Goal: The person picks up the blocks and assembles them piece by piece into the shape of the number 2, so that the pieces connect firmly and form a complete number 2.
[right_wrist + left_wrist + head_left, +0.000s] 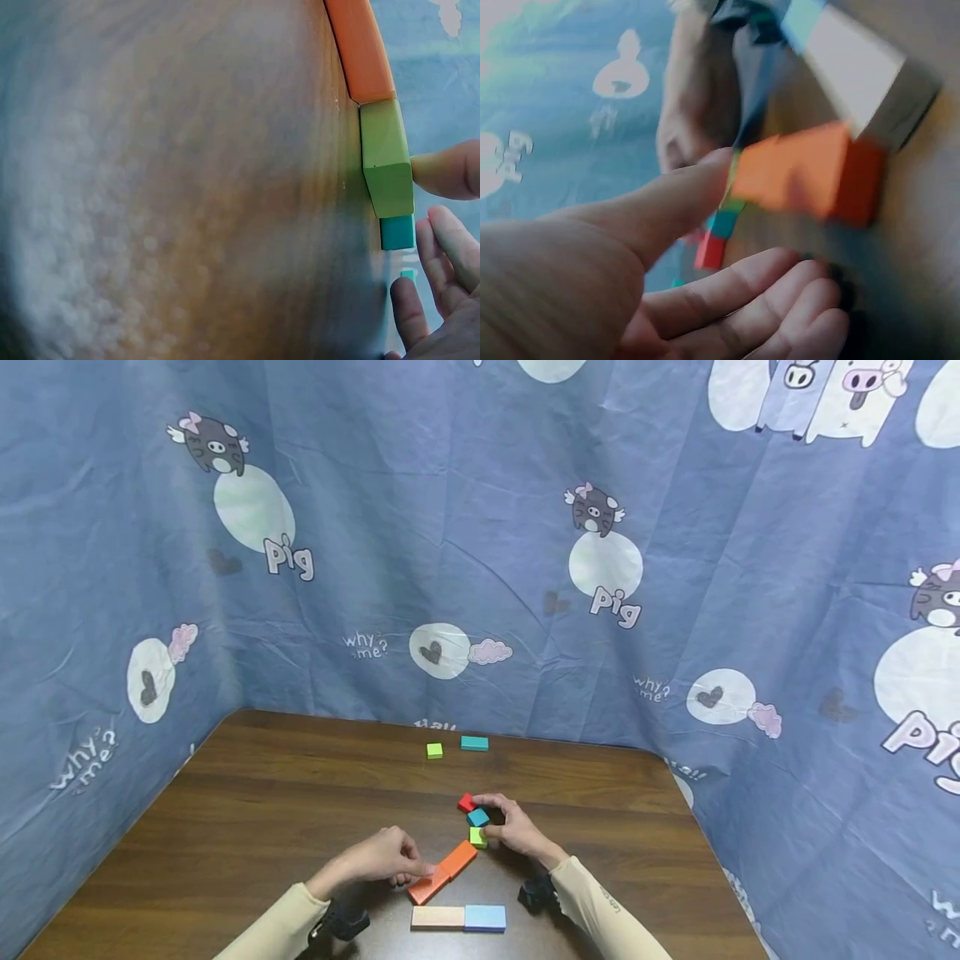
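Observation:
Two orange blocks (459, 858) lie end to end in a slanting line on the table. Beyond their upper end sit a lime green block (477, 837), a teal block (477, 817) and a red block (467, 803). My left hand (386, 857) hovers by the lower orange block; in the left wrist view its thumb (682, 191) and fingers are apart with nothing between them. The right hand (519, 831) is beside the small blocks, its thumb at the green block (386, 161) and its index fingertip near the red one. The right wrist view shows its fingers spread.
Nearest me, a beige block (438, 919) and a light blue block (485, 918) lie end to end. Farther back on the wooden table (300, 785) are another lime green block (434, 751) and a teal block (474, 743). A blue printed curtain (360, 568) surrounds the table.

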Demonstrator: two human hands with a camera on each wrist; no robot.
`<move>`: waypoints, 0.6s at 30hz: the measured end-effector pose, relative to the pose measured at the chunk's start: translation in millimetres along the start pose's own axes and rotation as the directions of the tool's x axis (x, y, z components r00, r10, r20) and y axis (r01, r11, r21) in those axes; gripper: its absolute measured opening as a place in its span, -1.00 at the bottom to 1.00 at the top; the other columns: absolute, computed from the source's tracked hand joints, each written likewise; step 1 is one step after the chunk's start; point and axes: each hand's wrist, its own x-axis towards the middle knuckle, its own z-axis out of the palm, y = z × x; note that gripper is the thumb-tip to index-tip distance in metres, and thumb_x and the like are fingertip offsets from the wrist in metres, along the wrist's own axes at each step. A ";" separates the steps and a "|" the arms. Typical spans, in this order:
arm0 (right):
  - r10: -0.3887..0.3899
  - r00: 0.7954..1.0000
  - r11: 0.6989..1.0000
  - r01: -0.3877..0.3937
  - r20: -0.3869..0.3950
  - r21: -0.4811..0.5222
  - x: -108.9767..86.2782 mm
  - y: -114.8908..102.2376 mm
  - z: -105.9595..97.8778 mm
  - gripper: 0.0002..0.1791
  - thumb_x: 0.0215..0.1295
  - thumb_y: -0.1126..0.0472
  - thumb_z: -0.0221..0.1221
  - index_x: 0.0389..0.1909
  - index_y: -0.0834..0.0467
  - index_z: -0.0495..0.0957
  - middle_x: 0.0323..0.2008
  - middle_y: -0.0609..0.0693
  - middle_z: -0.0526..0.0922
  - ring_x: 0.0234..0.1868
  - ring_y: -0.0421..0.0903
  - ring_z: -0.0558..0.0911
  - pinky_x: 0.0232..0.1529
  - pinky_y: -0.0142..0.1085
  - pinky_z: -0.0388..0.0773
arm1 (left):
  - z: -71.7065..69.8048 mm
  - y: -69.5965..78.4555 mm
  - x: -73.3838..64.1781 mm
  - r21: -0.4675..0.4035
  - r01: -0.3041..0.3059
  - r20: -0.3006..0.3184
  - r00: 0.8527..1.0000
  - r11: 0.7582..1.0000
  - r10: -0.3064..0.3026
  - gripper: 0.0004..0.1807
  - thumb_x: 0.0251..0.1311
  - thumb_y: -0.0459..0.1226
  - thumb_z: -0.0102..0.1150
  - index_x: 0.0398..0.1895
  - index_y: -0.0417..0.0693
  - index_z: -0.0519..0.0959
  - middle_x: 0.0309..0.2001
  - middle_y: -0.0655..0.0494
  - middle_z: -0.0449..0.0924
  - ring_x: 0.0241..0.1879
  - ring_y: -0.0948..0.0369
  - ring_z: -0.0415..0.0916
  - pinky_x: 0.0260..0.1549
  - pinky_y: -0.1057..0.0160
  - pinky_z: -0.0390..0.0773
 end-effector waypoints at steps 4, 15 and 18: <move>-0.006 1.000 1.000 0.006 0.008 0.009 0.0 5.3 -0.5 -0.41 0.06 0.39 0.27 0.20 0.13 0.47 0.17 0.10 0.50 0.14 0.06 0.42 0.19 -0.04 0.19 | -21.4 -1.9 13.8 -0.056 0.015 0.048 0.999 0.998 -0.013 -0.80 0.07 -0.21 0.38 -0.49 -0.19 0.63 -0.62 0.21 0.49 -0.64 0.35 0.39 -0.60 0.37 0.41; -0.052 0.998 0.998 0.050 0.034 0.041 -6.9 -16.1 -6.4 -0.43 0.08 0.48 0.22 0.19 0.34 0.41 0.19 0.30 0.46 0.17 0.24 0.41 0.18 -0.03 0.26 | -42.6 -9.5 93.1 -0.089 0.067 -0.146 0.986 0.994 -0.079 -0.78 0.01 -0.44 0.32 -0.23 -0.35 0.63 -0.44 0.02 0.69 -0.53 0.27 0.57 -0.44 0.18 0.61; -0.045 0.999 0.999 0.045 0.013 0.014 -3.0 -6.7 -2.5 -0.42 0.08 0.45 0.23 0.20 0.28 0.43 0.20 0.24 0.47 0.19 0.21 0.42 0.22 0.02 0.19 | -42.0 -11.5 117.0 -0.127 0.052 -0.239 0.968 0.991 -0.081 -0.74 0.06 -0.45 0.29 -0.14 -0.36 0.62 -0.37 -0.04 0.72 -0.48 0.26 0.62 -0.42 0.22 0.61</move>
